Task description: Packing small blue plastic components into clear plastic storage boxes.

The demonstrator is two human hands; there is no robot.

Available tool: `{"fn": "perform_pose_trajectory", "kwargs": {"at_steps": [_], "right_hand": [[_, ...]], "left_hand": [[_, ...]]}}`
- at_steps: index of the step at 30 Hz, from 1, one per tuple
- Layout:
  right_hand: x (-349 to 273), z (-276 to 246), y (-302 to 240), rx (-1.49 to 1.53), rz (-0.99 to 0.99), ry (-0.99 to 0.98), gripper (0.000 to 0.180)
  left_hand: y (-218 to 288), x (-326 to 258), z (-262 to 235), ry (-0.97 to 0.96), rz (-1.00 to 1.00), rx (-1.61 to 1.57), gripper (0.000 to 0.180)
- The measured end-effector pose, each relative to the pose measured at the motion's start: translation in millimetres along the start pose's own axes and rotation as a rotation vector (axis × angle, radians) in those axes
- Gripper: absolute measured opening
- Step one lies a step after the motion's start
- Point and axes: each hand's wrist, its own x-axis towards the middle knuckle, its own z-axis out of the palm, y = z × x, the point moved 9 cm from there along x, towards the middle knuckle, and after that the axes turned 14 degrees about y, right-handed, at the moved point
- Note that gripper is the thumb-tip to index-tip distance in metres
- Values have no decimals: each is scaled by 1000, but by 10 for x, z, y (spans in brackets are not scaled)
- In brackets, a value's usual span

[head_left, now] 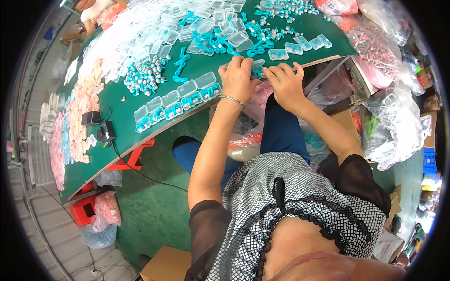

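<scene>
Here at the green table's [112, 90] near edge, the left hand [238, 80] curls half-closed and the right hand [286, 85] bends its fingers, both touching one clear case [257, 72], firmness of grip impossible to tell, with open cases [172, 106] lined up leftward along that edge.

Teal-filled clear plastic case [257, 70]

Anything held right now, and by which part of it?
A small clear case sits between the hands: left hand at its left side, right hand at its right. Fingers hide the contact, so whether either grip holds it can't be told.
</scene>
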Motion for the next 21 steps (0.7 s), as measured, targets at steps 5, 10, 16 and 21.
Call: {"fn": "perform_pose_trajectory", "kwargs": {"at_steps": [5, 10, 16, 21], "right_hand": [[-15, -3, 0, -9, 4, -43, 37], [-33, -4, 44, 8, 101, -9, 38], [187, -25, 178, 251, 189, 34, 39], [258, 251, 278, 485, 42, 19, 33]], "left_hand": [[29, -35, -27, 52, 51, 14, 56], [71, -13, -46, 26, 66, 40, 42], [122, -25, -38, 46, 159, 88, 28], [138, 5, 11, 110, 235, 46, 22]]}}
